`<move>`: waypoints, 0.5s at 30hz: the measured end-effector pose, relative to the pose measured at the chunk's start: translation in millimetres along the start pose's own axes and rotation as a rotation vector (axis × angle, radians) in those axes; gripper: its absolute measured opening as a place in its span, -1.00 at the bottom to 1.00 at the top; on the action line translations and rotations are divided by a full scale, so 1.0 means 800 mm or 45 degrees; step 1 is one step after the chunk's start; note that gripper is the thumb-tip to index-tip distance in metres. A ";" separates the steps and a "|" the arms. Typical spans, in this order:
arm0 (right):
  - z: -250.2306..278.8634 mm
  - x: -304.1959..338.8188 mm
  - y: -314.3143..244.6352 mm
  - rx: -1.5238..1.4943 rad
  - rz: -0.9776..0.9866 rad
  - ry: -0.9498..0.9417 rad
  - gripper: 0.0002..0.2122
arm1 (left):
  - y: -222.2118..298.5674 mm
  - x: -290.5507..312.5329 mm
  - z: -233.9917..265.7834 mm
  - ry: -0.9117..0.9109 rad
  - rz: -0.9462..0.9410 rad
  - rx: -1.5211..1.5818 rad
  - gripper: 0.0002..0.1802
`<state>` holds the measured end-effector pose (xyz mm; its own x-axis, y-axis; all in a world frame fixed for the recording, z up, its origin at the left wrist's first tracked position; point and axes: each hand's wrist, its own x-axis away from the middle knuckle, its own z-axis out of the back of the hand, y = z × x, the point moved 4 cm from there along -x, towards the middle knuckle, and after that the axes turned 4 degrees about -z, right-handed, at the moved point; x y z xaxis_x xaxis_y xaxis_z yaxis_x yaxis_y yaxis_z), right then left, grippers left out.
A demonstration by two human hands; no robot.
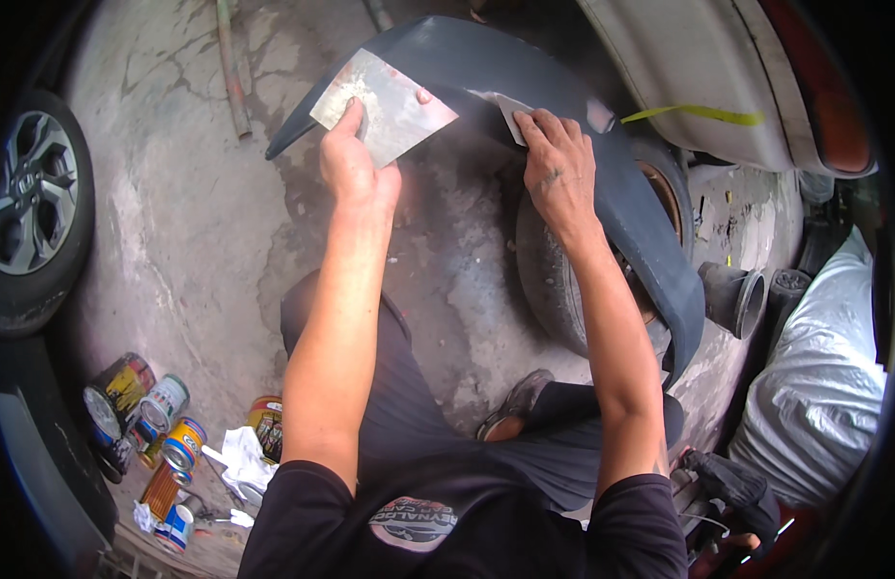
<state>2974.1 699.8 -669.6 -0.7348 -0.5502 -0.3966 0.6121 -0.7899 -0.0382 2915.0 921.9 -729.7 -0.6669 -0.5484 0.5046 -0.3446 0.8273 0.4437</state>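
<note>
A long dark grey car body panel (pixel 525 77) arches across the upper middle and curves down to the right. My left hand (pixel 356 164) holds a flat metal mixing plate (pixel 390 101) smeared with pale filler, just in front of the panel's left part. My right hand (pixel 559 164) presses a small metal spreader (pixel 510 111) against the panel's top surface, fingers spread over it. My legs in dark trousers and one shoe (pixel 510 410) show below.
A tyre (pixel 554 280) lies on the cracked concrete floor under the panel. A car wheel (pixel 32 207) stands at far left. Several paint cans (pixel 143 405) and a white rag (pixel 240 458) sit at lower left. A silver cover (pixel 814 386) is at right.
</note>
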 end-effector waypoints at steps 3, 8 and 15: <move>-0.016 -0.010 0.001 -0.025 -0.013 -0.003 -0.65 | 0.001 0.000 0.001 -0.012 -0.003 0.000 -0.59; -0.021 0.008 -0.009 -0.047 0.017 -0.041 -0.61 | -0.001 -0.002 0.002 -0.005 0.018 0.018 -0.60; -0.006 0.033 -0.020 -0.055 0.109 -0.091 -0.61 | 0.000 0.000 0.001 0.031 -0.001 0.025 -0.56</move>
<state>2945.9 699.1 -683.8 -0.6973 -0.6342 -0.3339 0.6843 -0.7277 -0.0470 2914.3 922.0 -730.4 -0.6506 -0.5515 0.5221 -0.3579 0.8290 0.4297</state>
